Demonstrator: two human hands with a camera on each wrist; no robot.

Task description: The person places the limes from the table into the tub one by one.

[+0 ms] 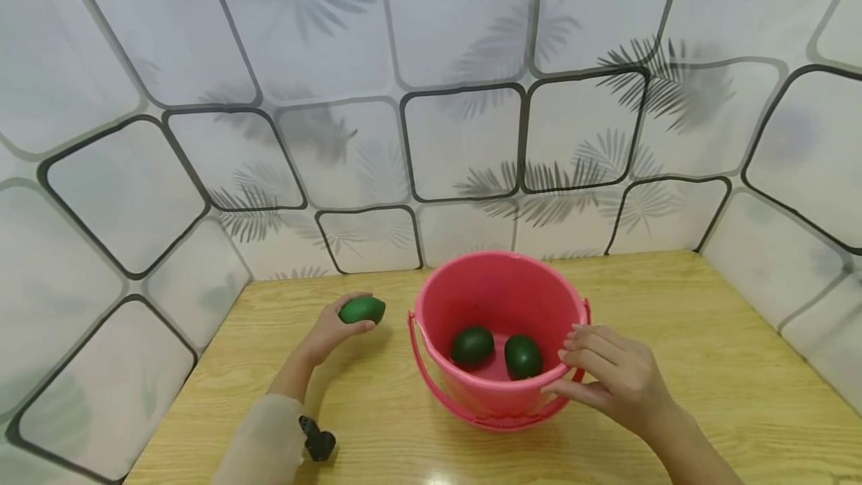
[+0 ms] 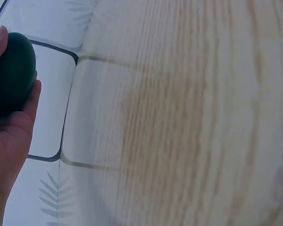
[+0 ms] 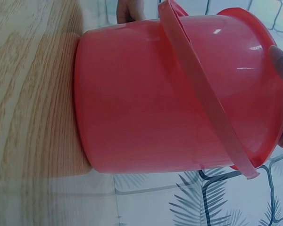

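Observation:
My left hand (image 1: 337, 326) holds a smooth green avocado-shaped fruit (image 1: 362, 310) above the table, left of a pink bucket (image 1: 498, 399). In the left wrist view, fingers and thumb wrap around this fruit (image 2: 15, 73). The bucket stands upright, its handle hanging down at the front. Two darker green fruits (image 1: 473, 346) of similar shape lie on its bottom. At the bucket's right side, my right hand (image 1: 616, 373) grips the rim, with its thumb outside. The right wrist view shows the bucket's outer wall (image 3: 132, 99) and the thumb (image 3: 282, 63) near the rim.
The bucket stands on a wood-grain table (image 1: 377, 425). Close behind and at both sides rises a pale wall covering (image 1: 465, 144) with dark outlines and leaf prints. A small black device (image 1: 316, 440) is at the left sleeve (image 1: 266, 436).

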